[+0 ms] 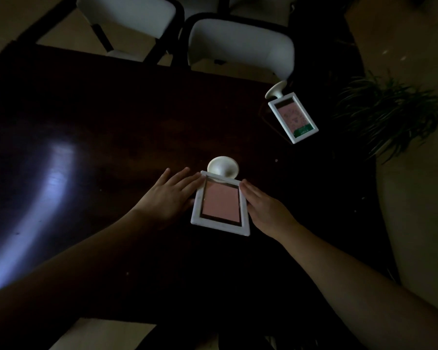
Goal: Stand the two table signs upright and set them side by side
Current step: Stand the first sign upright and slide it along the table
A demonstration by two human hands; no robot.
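Two white-framed table signs with round bases lie flat on the dark wooden table (111,117). The near sign (220,207) holds a plain pink card, its base pointing away from me. My left hand (168,195) rests against its left edge, fingers extended. My right hand (264,209) touches its right edge, fingers together. Neither hand is closed around the frame. The far sign (292,117), with a pink and green card, lies near the table's right edge, untouched.
Two white chairs (240,44) stand at the far side of the table. A potted plant (390,114) with long leaves sits on the floor to the right. A bright glare lies on the table's left part. The scene is dim.
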